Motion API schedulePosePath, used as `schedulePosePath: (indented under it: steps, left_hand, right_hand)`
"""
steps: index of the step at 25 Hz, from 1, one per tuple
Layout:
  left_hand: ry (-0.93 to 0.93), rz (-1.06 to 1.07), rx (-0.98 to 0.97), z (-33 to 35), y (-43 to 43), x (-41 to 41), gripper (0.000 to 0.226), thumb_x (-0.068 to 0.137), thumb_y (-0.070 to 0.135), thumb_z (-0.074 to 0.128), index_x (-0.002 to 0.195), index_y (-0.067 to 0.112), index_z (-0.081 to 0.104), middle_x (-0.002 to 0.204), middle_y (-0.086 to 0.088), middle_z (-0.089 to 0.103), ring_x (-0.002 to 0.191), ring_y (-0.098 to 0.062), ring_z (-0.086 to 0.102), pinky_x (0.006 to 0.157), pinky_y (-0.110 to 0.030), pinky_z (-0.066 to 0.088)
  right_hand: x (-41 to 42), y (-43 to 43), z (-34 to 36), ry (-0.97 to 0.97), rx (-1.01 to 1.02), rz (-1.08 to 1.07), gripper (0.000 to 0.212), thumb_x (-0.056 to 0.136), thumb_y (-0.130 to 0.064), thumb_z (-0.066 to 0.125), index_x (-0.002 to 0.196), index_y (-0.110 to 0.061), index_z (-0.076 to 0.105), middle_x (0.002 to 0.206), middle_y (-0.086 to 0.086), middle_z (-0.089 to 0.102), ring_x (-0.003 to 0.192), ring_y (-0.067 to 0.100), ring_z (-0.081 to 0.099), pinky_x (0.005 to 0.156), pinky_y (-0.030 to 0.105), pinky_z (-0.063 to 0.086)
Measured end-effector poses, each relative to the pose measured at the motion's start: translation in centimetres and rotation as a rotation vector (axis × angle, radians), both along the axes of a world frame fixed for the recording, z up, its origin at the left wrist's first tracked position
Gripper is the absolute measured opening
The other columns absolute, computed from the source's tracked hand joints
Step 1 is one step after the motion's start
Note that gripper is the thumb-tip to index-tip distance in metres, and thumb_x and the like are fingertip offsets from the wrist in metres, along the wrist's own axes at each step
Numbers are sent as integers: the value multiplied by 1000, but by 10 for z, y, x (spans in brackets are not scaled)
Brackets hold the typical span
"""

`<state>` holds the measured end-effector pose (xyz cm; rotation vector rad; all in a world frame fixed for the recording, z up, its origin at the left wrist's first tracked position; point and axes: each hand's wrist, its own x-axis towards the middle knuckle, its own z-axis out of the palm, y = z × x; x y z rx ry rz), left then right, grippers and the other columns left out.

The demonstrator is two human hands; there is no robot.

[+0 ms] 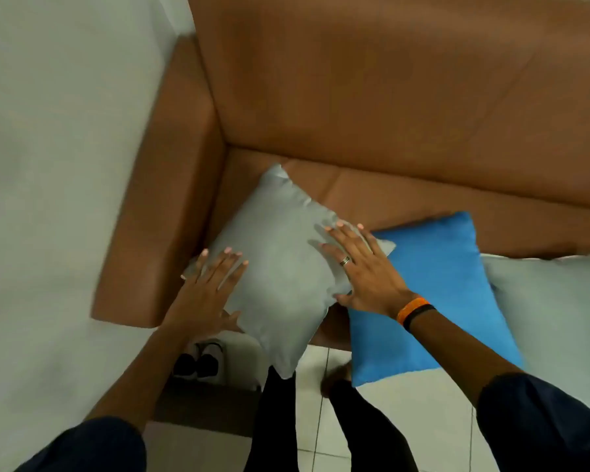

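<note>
Pressing with left hand (205, 294) and right hand (365, 267) — fingers straight, gripping nothing — on the square pale grey fabric cushion (280, 267) at the armrest end of the brown leather sofa (389, 97), apparently to settle it flat beside the bright blue fabric cushion (440, 284).

The first cushion (280, 267) lies on the sofa seat (389, 195) beside the armrest (157, 216), overhanging the front. The second cushion (440, 284) touches its right side, with the third cushion (559, 318) beyond. Shoes (198, 362) stand on the floor (321, 420) below.
</note>
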<state>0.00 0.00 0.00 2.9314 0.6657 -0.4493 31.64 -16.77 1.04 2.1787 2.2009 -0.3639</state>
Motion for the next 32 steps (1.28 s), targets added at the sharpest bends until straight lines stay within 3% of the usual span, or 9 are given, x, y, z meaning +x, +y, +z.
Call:
schedulePosePath:
  steps: [8, 17, 20, 22, 23, 25, 26, 28, 32]
  left_hand:
    - [139, -11, -89, -149, 1, -11, 149, 47, 77, 79, 163, 25, 2, 168, -17, 15, 156, -35, 14, 121, -69, 12]
    - [-439, 150, -300, -156, 32, -6, 76, 70, 62, 61, 131, 16, 55, 124, -8, 68, 112, -24, 62, 99, -39, 41]
    - [-198, 676, -381, -84, 59, 43, 60, 85, 49, 64, 136, 18, 57, 132, -2, 61, 122, -19, 54, 111, -32, 40]
    - [50, 1228, -572, -28, 89, 73, 61, 101, 42, 53, 150, 6, 43, 155, -15, 44, 142, -33, 41, 123, -49, 28]
    - [-88, 1350, -735, -10, 111, 92, 65, 103, 41, 49, 152, 1, 35, 160, -21, 33, 146, -42, 33, 123, -58, 22]
    - [-84, 1506, -509, 7, 146, 127, 56, 103, 24, 52, 134, -21, 38, 156, -36, 31, 130, -59, 35, 115, -67, 25]
    - [-223, 1510, -344, 23, 161, 146, 53, 100, 14, 58, 120, -24, 28, 149, -41, 38, 118, -59, 40, 111, -65, 32]
    - [-584, 1222, -383, 50, 191, 157, 38, 92, 21, 69, 123, 1, 60, 146, -23, 54, 125, -37, 53, 115, -40, 42]
    - [-537, 627, -542, 57, 247, 169, 85, 73, 39, 74, 148, 11, 46, 145, -5, 54, 132, -20, 51, 114, -34, 39]
  right_hand:
    - [-24, 9, -150, -114, -50, 74, 99, 83, -50, 69, 161, -35, 10, 172, 7, 14, 158, 33, 10, 123, 65, 13]
    - [-24, 27, -137, 67, 246, -72, 41, 84, -10, 70, 123, -21, 70, 120, 4, 73, 108, 31, 68, 102, 46, 46]
    - [-1, 48, -66, 224, 250, -204, 41, 67, -9, 76, 107, -14, 76, 102, 6, 78, 92, 32, 73, 91, 40, 52]
    - [19, 66, -12, 310, 245, -320, 42, 60, -15, 78, 102, -11, 77, 95, 10, 80, 88, 35, 75, 83, 40, 57]
    - [30, 76, 14, 334, 244, -368, 41, 59, -22, 76, 98, -11, 76, 90, 12, 79, 84, 36, 75, 76, 38, 56]
    - [60, 99, 59, 342, 225, -475, 35, 54, -36, 72, 82, -16, 70, 77, 14, 75, 73, 38, 72, 63, 32, 44]
    - [79, 111, 74, 343, 192, -518, 38, 52, -46, 70, 79, -20, 64, 73, 12, 72, 69, 37, 70, 63, 31, 39]
    - [112, 140, 92, 410, 68, -558, 48, 52, -59, 68, 90, -30, 61, 78, -3, 68, 75, 25, 66, 66, 34, 42]
    - [148, 191, 68, 817, -68, -621, 57, 86, -18, 75, 125, -54, 54, 118, -27, 63, 116, 6, 63, 104, 43, 51]
